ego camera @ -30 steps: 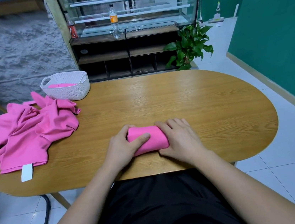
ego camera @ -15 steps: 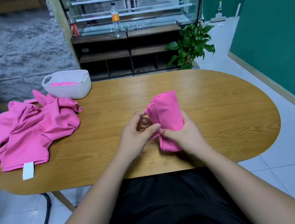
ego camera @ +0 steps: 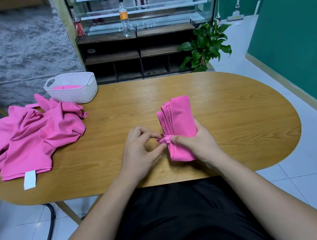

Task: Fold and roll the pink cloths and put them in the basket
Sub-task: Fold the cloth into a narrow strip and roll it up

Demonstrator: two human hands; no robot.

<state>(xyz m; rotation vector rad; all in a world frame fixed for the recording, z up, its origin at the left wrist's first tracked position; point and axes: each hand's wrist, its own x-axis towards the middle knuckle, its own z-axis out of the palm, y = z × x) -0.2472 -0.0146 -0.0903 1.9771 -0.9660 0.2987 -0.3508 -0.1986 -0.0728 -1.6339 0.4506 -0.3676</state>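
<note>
Basket (ego camera: pixel 78 93) far left on table (ego camera: pixel 232 110) (a cloth (ego camera: pixel 65 87) inside); loose cloths (ego camera: pixel 30 139) before it; rolled cloth (ego camera: pixel 179 117) rightward.

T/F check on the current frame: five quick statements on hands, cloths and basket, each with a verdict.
1. The right hand grips the folded cloth. True.
2. The left hand lies flat on the table, clear of the folded cloth. False: its fingertips pinch a loose bit at the cloth's edge.
3. The basket holds nothing. False: a stored cloth lies in it.
4. A heap of unfolded cloths lies on the table's left side, in front of the basket. True.
5. The folded cloth sits inside the basket. False: it is in the person's hands, over the table.
</note>
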